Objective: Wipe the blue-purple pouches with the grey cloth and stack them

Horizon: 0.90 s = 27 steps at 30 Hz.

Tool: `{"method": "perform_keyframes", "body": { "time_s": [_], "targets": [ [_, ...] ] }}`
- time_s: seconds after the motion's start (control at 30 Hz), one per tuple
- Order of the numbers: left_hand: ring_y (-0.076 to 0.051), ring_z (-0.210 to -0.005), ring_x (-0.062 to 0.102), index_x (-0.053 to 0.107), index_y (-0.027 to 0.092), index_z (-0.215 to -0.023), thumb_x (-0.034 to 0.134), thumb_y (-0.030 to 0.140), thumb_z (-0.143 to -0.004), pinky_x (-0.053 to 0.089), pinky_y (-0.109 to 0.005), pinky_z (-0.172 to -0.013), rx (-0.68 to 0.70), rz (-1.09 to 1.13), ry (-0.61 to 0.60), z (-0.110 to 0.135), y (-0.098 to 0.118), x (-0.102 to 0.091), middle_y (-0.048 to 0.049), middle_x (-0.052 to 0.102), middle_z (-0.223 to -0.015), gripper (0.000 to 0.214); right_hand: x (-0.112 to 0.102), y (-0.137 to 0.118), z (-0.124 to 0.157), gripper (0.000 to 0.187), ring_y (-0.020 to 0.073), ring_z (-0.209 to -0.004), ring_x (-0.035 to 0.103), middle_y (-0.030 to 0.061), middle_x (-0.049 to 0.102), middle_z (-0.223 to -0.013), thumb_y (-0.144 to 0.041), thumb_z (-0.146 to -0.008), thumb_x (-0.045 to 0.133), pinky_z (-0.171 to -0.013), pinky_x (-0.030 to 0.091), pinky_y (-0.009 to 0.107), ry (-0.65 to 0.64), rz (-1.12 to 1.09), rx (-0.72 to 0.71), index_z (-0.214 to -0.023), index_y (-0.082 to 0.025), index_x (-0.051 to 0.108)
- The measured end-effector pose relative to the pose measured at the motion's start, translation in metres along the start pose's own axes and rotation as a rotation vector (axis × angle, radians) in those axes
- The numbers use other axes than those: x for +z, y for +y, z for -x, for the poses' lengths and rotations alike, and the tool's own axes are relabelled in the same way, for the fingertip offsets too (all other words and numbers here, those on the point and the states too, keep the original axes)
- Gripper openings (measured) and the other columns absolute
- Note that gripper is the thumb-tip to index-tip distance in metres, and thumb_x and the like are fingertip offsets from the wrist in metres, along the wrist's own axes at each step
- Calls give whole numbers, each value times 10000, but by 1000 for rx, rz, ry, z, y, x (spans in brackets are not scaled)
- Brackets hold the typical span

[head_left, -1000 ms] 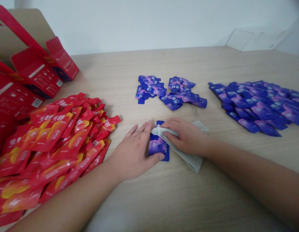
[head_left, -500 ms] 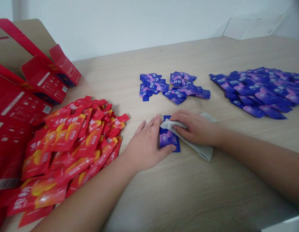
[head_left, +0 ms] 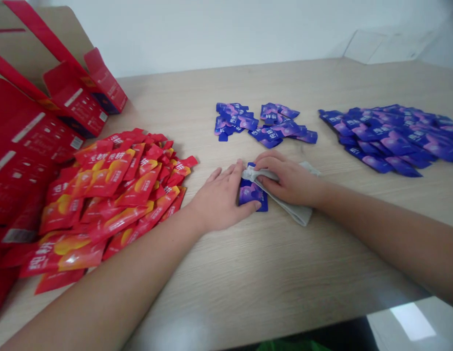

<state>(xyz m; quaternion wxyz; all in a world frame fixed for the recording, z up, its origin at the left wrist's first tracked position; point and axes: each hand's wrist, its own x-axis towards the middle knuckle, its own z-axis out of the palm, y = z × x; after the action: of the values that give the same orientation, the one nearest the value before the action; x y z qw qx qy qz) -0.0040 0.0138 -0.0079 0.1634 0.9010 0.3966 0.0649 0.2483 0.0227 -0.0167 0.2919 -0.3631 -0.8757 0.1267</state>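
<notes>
A single blue-purple sachet (head_left: pixel 251 194) lies flat on the wooden table (head_left: pixel 270 273) at the centre. My left hand (head_left: pixel 221 200) rests on its left edge, fingers stretched out flat and thumb along its lower side. My right hand (head_left: pixel 286 179) presses a folded grey-white cloth (head_left: pixel 297 210) onto the sachet's upper right part, fingers closed on the cloth.
A large heap of red-orange sachets (head_left: pixel 112 195) covers the left side, with open red cartons (head_left: pixel 61 107) behind it. A small group of blue sachets (head_left: pixel 261 124) lies beyond my hands. A bigger blue pile (head_left: pixel 392 139) spreads at the right. The table's front edge runs close at bottom right.
The view has shifted a little while both hands stay on the sachet. The cloth under my right hand has moved slightly over the sachet.
</notes>
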Motion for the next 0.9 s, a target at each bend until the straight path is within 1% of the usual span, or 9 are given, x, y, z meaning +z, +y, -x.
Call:
{"method": "perform_keyframes", "body": {
  "time_s": [0.1, 0.17, 0.3, 0.5, 0.6, 0.67, 0.73, 0.83, 0.9],
  "targets": [
    [-356, -1682, 286, 103, 19, -1739, 523, 710, -1023, 173, -582, -1371, 2, -11, 7, 0, -1, 1, -263, 226, -1801, 1080, -2, 1, -2, 233, 312, -1216, 660, 108, 698, -1263, -205, -989, 613, -1095, 535, 523, -53, 13, -1, -1210, -263, 661],
    [-368, -1680, 287, 114, 25, -1740, 520, 718, -1020, 174, -584, -1368, -2, -14, 9, -1, 0, 1, -260, 211, -1806, 1078, -3, 1, -3, 209, 304, -1179, 671, 102, 710, -1240, -216, -1002, 605, -1068, 543, 511, -63, 21, 8, -1200, -263, 655],
    [-389, -1668, 309, 146, 23, -1734, 535, 728, -1010, 192, -587, -1360, -8, -16, 8, -1, 1, -1, -263, 237, -1800, 1083, -5, -1, -4, 168, 289, -1164, 672, 106, 711, -1226, -285, -1048, 597, -1055, 540, 482, -85, 28, -2, -1206, -246, 638],
    [-383, -1675, 294, 147, 14, -1732, 498, 734, -1031, 191, -591, -1362, 11, -26, 14, 1, -2, -1, -262, 250, -1798, 1065, -7, -4, -5, 264, 293, -1184, 660, 143, 695, -1253, -378, -1107, 541, -1059, 535, 485, -137, -29, -51, -1279, -198, 628],
    [-388, -1672, 302, 165, 22, -1729, 521, 729, -1025, 201, -597, -1359, 9, -29, 13, 1, -3, 0, -268, 261, -1793, 1059, -4, -3, -7, 289, 297, -1166, 667, 151, 710, -1227, -395, -1136, 479, -1051, 544, 503, -128, -53, -74, -1243, -192, 654],
    [-396, -1667, 312, 173, 47, -1730, 548, 730, -1015, 215, -603, -1354, 9, -21, 22, 1, -3, 0, -267, 270, -1790, 1058, -3, -3, -7, 254, 297, -1166, 675, 143, 719, -1217, -370, -1128, 500, -1052, 550, 504, -119, -42, -77, -1210, -203, 673],
    [-398, -1665, 318, 169, 71, -1732, 569, 744, -1003, 225, -603, -1352, 6, -5, 36, 1, -2, 1, -264, 265, -1793, 1070, -3, -4, -6, 212, 296, -1189, 680, 132, 717, -1247, -341, -1104, 555, -1067, 554, 501, -126, -32, -77, -1223, -220, 682],
    [-389, -1662, 330, 150, 74, -1734, 598, 774, -977, 225, -598, -1356, 0, 17, 48, 2, -2, 2, -267, 246, -1797, 1123, -7, -11, -3, 265, 312, -1307, 640, 145, 670, -1382, -330, -1071, 621, -1123, 536, 516, -109, -67, -92, -1315, -233, 658],
    [-387, -1660, 335, 143, 78, -1736, 636, 783, -950, 227, -602, -1356, -6, 24, 50, 1, -2, 3, -260, 258, -1795, 1166, -9, -18, -2, 290, 312, -1327, 622, 149, 654, -1399, -318, -1048, 660, -1118, 542, 507, -121, -104, -95, -1324, -230, 649]
  ]
}}
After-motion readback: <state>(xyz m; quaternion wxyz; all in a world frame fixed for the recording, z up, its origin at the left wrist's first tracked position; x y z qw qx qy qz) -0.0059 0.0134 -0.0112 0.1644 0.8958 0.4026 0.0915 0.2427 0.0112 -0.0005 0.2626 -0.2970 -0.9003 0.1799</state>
